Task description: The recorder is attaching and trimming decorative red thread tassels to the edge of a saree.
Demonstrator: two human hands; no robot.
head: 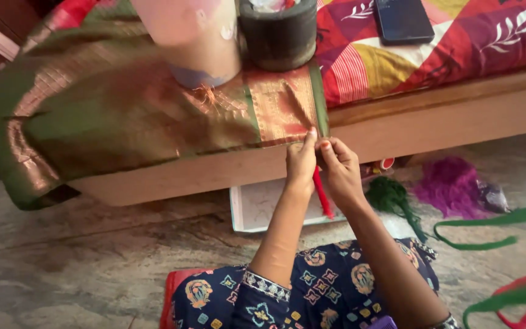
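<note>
Sitting on the stone floor [80, 256] in a dark blue patterned garment [312, 292], the person reached both arms forward to the edge of the bed. The left hand [301, 163] and the right hand [340, 170] met side by side at the hanging border of a green and copper silk cloth [123, 116]; each grip was narrow, fingertips pinched on the cloth's edge [312, 135]. A red tassel of thread [322, 194] hung down between the two hands, though which hand held it could not be told.

Just right of the right hand, on the floor, lay a dark green thread bundle [391, 198], a purple thread bundle [452, 186] and loose green strips [488, 228]. A pale flat board [260, 207] lay under the bed's wooden frame [433, 119].

Farther off, on the cloth, stood a pale cylinder [199, 42], blurred, and just beside it a dark round container [280, 33]. Beyond these, a dark phone [403, 19] rested on the bright patterned bedsheet [488, 42].
</note>
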